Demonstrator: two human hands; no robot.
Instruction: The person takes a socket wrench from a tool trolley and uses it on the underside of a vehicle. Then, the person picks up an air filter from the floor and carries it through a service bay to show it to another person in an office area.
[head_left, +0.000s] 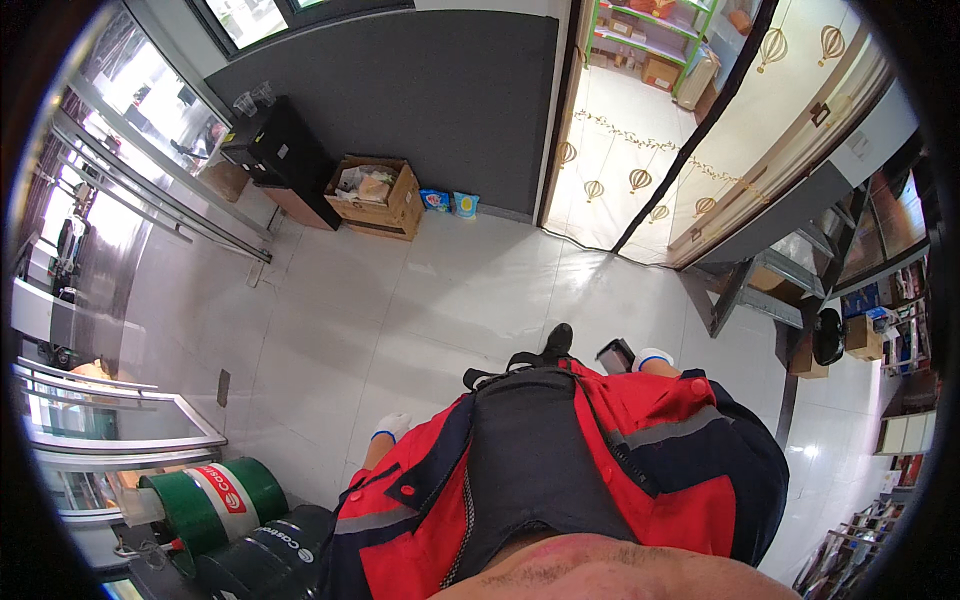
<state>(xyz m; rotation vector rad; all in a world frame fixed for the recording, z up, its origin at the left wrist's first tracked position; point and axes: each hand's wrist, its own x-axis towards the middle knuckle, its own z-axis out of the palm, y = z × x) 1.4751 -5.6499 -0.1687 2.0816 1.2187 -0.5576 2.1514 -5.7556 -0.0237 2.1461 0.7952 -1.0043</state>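
My left hand (393, 426), in a white glove with a blue cuff edge, hangs at my left side over the tiled floor, with nothing seen in it. My right hand (654, 358), gloved the same way, is at my right side, partly behind the red and navy jacket (645, 397). Just beside its fingers is a dark box-like object with a grey face (616, 355); the grip on it is too small to make out surely. One black shoe (559, 339) shows below me on the pale floor.
Green Castrol drum (225, 491) and dark Castrol drum (277, 551) stand at lower left, near a glass door (150, 420). Ahead are an open cardboard box (382, 217), a black cabinet (281, 146) and a curtained doorway (637, 180). A metal stepladder (772, 289) stands right.
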